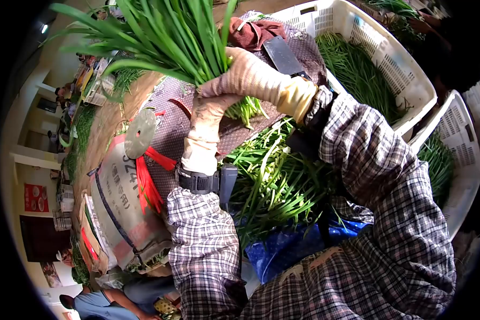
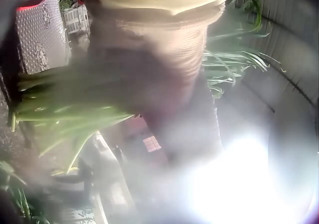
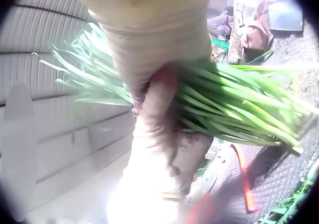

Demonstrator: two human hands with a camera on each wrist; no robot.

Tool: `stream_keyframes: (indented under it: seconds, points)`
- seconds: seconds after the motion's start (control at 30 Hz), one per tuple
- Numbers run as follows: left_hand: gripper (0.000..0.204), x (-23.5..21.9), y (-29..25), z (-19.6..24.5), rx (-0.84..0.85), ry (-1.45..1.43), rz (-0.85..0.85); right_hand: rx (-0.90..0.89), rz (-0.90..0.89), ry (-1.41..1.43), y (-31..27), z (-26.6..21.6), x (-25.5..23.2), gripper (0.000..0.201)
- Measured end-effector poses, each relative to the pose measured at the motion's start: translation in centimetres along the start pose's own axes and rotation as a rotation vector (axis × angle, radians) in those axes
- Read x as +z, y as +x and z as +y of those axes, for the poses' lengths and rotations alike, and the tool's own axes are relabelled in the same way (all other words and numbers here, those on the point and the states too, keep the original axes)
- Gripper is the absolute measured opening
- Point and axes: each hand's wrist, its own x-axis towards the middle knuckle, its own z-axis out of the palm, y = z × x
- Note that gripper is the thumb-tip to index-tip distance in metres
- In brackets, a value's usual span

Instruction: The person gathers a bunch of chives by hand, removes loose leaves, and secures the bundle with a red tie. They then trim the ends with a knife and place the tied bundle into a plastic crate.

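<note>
Both gloved hands grip one bunch of long green leaves (image 1: 181, 37), high over the work surface. My left hand (image 1: 205, 117) holds it from below, and my right hand (image 1: 256, 77) wraps it from the other side, the two touching. Cut pale ends (image 1: 245, 111) stick out beneath the hands. In the left wrist view, my left hand (image 2: 149, 59) is blurred, with stems (image 2: 70, 104) to one side. In the right wrist view, my right hand (image 3: 154, 39) and left hand (image 3: 159, 144) meet around the stems (image 3: 239, 102).
Loose leaves (image 1: 277, 181) lie below my forearms. White crates (image 1: 405, 69) of greens stand at the right. On the patterned mat (image 1: 170, 88) are a dark flat blade (image 1: 284, 56) and brown cloth (image 1: 253, 34). A printed sack (image 1: 128, 197), metal disc (image 1: 141, 133) and red strips (image 1: 146, 184) are at the left.
</note>
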Motion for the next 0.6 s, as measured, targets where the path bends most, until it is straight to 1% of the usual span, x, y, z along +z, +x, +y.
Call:
stream_keyframes:
  seconds: [0.03,0.07,0.1,0.13,0.17,0.2,0.23,0.3,0.33,0.37,0.43,0.47,0.5,0.53,0.57,0.6]
  points:
    - [0.055,-0.4,0.3,0.3,-0.016,-0.048,0.019,-0.033,-0.045,0.088,0.9,0.6,0.1,0.08]
    - [0.057,-0.7,0.6,1.0,-0.03,-0.117,0.038,0.044,-0.039,0.031,0.2,-2.6,0.3,0.062]
    - [0.058,-1.0,0.7,1.6,-0.048,-0.198,0.056,0.04,-0.034,0.03,0.8,-3.1,0.3,0.062]
    - [0.059,-1.3,0.7,2.2,-0.07,-0.289,0.078,-0.15,-0.113,-0.064,1.6,-4.1,0.6,0.061]
    - [0.06,-1.6,0.2,2.7,-0.097,-0.39,0.104,-0.089,-0.112,-0.089,1.2,-4.7,1.0,0.053]
    - [0.061,-1.6,-0.7,3.0,-0.122,-0.483,0.13,-0.029,-0.112,-0.114,0.6,-6.3,1.4,0.046]
    - [0.062,-1.6,-1.9,3.2,-0.142,-0.567,0.158,0.053,-0.114,-0.23,0.5,-7.1,2.0,0.048]
    - [0.064,-0.4,-5.2,3.8,-0.172,-0.651,0.228,0.019,-0.191,-0.583,-0.1,-8.0,2.2,0.051]
    - [0.062,0.4,-6.3,4.2,-0.24,-0.605,0.298,-0.039,-0.303,-0.563,-0.8,-8.6,1.6,0.053]
    - [0.054,1.2,-7.1,4.3,-0.168,-0.571,0.283,-0.097,-0.312,-0.561,-1.4,-8.5,1.6,0.054]
    - [0.048,1.3,-8.2,4.4,-0.276,-0.6,0.126,0.027,-0.397,-0.733,-1.6,-8.3,1.9,0.057]
    - [0.041,1.3,-8.9,3.7,-0.31,-0.673,0.198,-0.058,-0.362,-0.62,-2.0,-7.1,2.1,0.068]
    - [0.04,0.8,-9.5,3.8,-0.317,-0.723,0.138,0.163,-0.336,-0.571,-3.1,-8.5,2.2,0.083]
    - [0.04,0.6,-10.1,4.0,-0.139,-0.838,0.041,0.074,-0.195,-0.536,-4.6,-7.8,2.5,0.089]
    - [0.039,0.8,-10.6,4.8,-0.133,-0.919,0.217,-0.016,-0.057,-0.499,-6.2,-7.1,2.9,0.095]
    - [0.039,1.0,-11.1,5.6,-0.112,-0.983,0.394,0.112,-0.186,-0.49,-8.1,-8.3,3.2,0.097]
